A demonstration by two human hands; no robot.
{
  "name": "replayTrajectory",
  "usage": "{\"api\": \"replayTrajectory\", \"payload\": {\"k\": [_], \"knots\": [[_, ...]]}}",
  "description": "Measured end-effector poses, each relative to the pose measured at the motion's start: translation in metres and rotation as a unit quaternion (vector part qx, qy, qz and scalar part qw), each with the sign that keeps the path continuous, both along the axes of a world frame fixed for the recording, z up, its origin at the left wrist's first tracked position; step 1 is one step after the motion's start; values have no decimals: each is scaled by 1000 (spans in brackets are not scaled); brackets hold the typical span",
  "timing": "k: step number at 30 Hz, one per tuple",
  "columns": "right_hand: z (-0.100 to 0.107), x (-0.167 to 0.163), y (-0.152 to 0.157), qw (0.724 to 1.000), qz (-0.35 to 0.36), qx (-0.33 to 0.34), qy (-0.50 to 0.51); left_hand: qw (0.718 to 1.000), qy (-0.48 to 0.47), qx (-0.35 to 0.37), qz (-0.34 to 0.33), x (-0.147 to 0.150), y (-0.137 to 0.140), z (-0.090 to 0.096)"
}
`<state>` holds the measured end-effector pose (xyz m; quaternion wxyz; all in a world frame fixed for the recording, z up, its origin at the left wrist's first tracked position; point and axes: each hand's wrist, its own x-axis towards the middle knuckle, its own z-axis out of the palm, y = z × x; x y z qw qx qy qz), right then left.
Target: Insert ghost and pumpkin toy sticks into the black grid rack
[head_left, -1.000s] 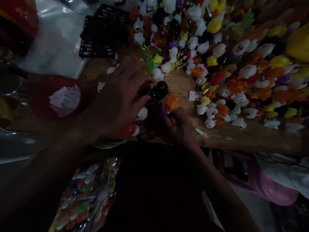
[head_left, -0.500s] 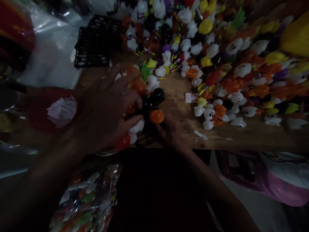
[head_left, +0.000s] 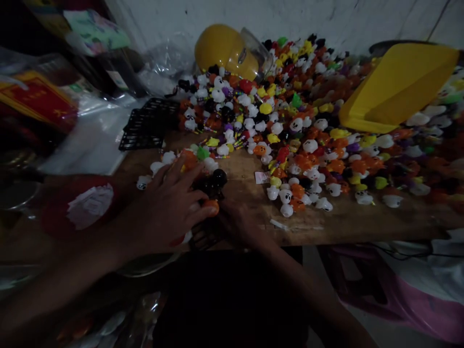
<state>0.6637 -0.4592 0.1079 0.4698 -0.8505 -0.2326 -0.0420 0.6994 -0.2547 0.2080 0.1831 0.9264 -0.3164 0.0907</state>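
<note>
My left hand [head_left: 170, 205] reaches over a small pile of plastic figures with its fingers spread. Its thumb lies against a small orange figure [head_left: 210, 207]. My right hand [head_left: 235, 220] is low beside that figure, at the edge of a black slotted tray [head_left: 205, 236]; its fingertips are lost in the dark. Glossy black figures [head_left: 218, 178] stand just beyond the left thumb. A white figure with a drawn face [head_left: 142, 182] lies left of the left fingers, and a green one [head_left: 202, 153] sits past them. The left hand covers part of the pile.
A large heap of coloured figures [head_left: 304, 159] spreads over the wooden table [head_left: 250, 205]. A yellow scoop [head_left: 395, 92] and a yellow rounded container [head_left: 221, 50] rest on it. Left are a red dish [head_left: 58, 205] with paper slips [head_left: 90, 205] and black slotted trays [head_left: 148, 123]. A pink stool [head_left: 416, 299] stands below right.
The view has tilted up, bringing in the wall, yellow scoop and yellow container. My left hand has come closer to my right, its thumb now against the orange figure.
</note>
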Motion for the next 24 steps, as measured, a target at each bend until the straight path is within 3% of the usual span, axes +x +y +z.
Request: {"api": "replayTrajectory", "payload": {"k": [3, 5, 7, 11, 13, 16, 18, 21, 24], "knots": [[22, 23, -32, 999, 0, -41, -11, 997, -32, 69, -27, -3, -2, -5], [33, 58, -49, 993, -77, -74, -41, 996, -52, 70, -14, -6, -4, -5], [40, 101, -55, 969, -171, -160, -80, 996, -59, 72, -13, -10, -5, -4], [35, 176, -38, 932, -139, -328, -71, 993, -74, 87, 4, -16, -3, 0], [27, 195, -26, 920, -121, -364, -79, 992, -79, 94, 10, -19, 0, 1], [22, 204, -18, 921, -119, -359, -92, 993, -60, 98, 20, -21, 5, 4], [30, 199, -20, 918, -110, -372, -80, 993, -31, 109, 30, -21, 6, 7], [61, 180, -31, 913, -90, -386, -93, 991, 5, 127, 27, -23, 5, 12], [101, 145, -43, 938, -78, -323, -94, 990, 10, 141, 27, -30, 1, 17]]}}
